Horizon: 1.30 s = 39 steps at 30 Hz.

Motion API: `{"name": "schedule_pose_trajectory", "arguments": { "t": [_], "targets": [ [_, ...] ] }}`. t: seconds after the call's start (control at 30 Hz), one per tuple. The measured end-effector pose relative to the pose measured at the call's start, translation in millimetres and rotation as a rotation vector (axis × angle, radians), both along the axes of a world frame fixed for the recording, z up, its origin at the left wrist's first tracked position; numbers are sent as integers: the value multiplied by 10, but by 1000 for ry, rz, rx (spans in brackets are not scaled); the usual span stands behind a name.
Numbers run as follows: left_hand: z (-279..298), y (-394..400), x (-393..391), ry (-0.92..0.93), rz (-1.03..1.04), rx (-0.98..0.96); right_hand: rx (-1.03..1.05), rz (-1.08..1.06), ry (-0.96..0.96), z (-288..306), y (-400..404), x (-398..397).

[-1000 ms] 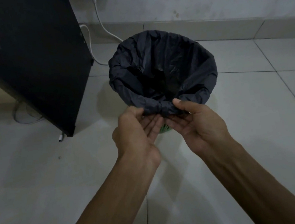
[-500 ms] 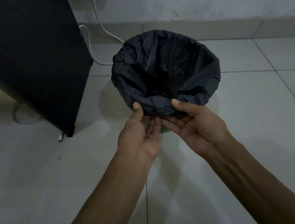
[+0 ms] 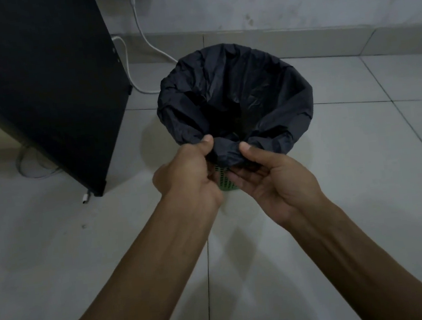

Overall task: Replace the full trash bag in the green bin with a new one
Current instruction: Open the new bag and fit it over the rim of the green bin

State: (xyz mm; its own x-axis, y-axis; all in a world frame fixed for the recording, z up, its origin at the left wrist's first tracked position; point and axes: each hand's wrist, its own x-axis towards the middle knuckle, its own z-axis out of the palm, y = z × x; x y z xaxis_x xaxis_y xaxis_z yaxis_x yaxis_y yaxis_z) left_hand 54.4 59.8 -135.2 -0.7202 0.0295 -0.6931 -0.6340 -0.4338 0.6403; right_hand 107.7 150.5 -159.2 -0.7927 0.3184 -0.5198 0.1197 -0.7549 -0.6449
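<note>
Bag [image 3: 234, 98] hem pinched between both grips, over bin [image 3: 224, 180]

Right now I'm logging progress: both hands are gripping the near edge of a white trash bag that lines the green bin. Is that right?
Not quite: the head view shows the trash bag is black, not white. The rest holds: the left hand and right hand grip its near edge, and it lines the green bin.

From my feed this looks like a home or small office room, dimly lit: pale floor tiles [image 3: 342, 197] meeting a tiled skirting [image 3: 283, 42], a black furniture panel [image 3: 45, 100], and white cables [image 3: 146, 39] trailing down from the wall.
</note>
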Motion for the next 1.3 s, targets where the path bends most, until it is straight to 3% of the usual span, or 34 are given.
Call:
{"name": "schedule_pose_trajectory", "arguments": {
  "t": [0.17,0.3,0.6,0.97,1.2,1.3],
  "targets": [
    [-81,-24,-84,25,-18,70,-253,-1,-108,16,73,111],
    [-113,-60,-31,88,-41,79,-241,185,-143,29,43,136],
    [-68,-28,70,178,-30,-77,-332,-4,-208,170,42,-15],
    [-68,49,261,234,41,-65,-148,-155,-13,-14,-120,-105],
    [-70,-4,187,161,28,-125,110,47,-153,-56,-151,-16],
    [-77,-62,45,166,15,-113,127,199,-190,-61,-79,81]
  ]
}}
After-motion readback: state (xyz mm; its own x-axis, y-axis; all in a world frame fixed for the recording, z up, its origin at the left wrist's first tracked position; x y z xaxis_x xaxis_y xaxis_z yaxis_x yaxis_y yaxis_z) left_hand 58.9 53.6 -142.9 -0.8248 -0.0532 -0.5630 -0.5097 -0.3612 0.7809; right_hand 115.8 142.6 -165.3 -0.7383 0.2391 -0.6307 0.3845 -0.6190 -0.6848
